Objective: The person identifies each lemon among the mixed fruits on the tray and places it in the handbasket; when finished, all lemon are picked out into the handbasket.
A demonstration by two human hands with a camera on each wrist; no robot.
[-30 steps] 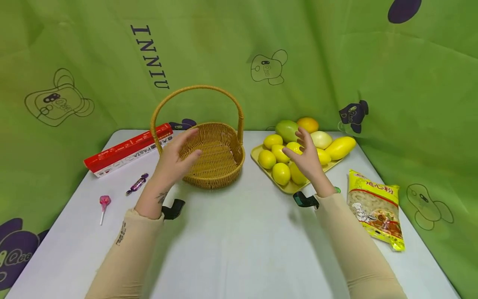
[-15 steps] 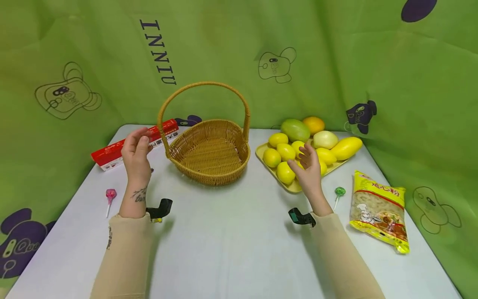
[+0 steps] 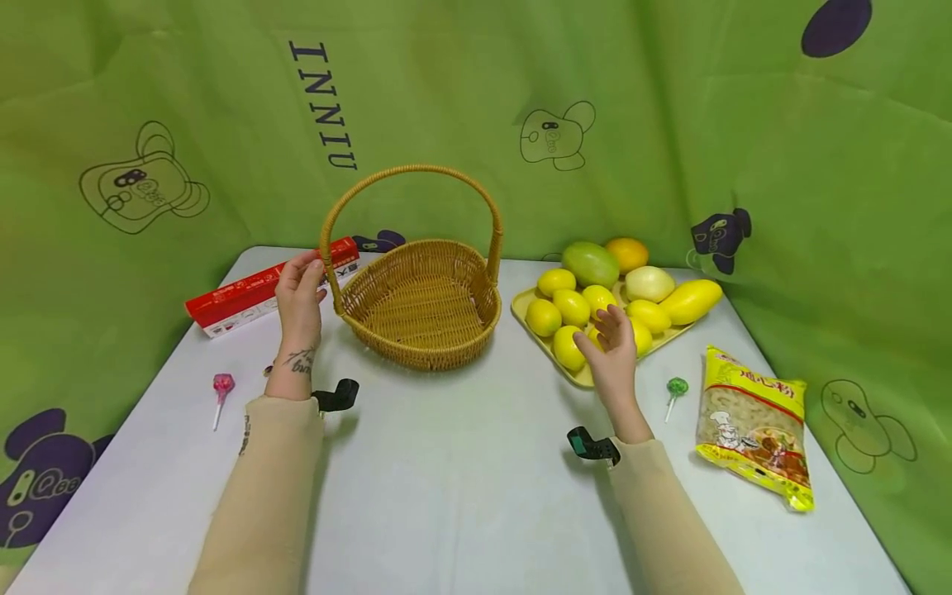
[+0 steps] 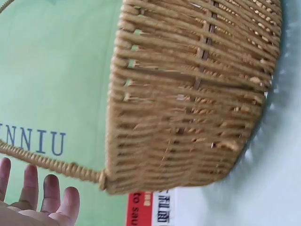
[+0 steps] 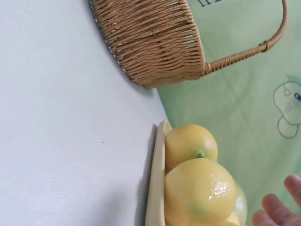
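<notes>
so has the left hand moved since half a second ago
Yes, rightward in the head view: the left hand is closer to the basket handle.

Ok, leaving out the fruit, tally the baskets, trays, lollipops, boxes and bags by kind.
Golden-brown wicker basket: 1
Pale-yellow flat tray: 1
Pink lollipop and green lollipop, both round-headed: 2
Long red-and-white box: 1
Yellow printed plastic bag: 1
Total: 6

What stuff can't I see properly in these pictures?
Head view: a small dark thing, mostly hidden by the left arm.
Head view: some lemons, partly covered by the right hand.
Head view: small print on the macaroni bag, too tiny.
Left wrist view: most of the pasta box, hidden by the wicker basket or cut off by the bottom edge.
Right wrist view: most of that hand, cut off by the corner.
</notes>
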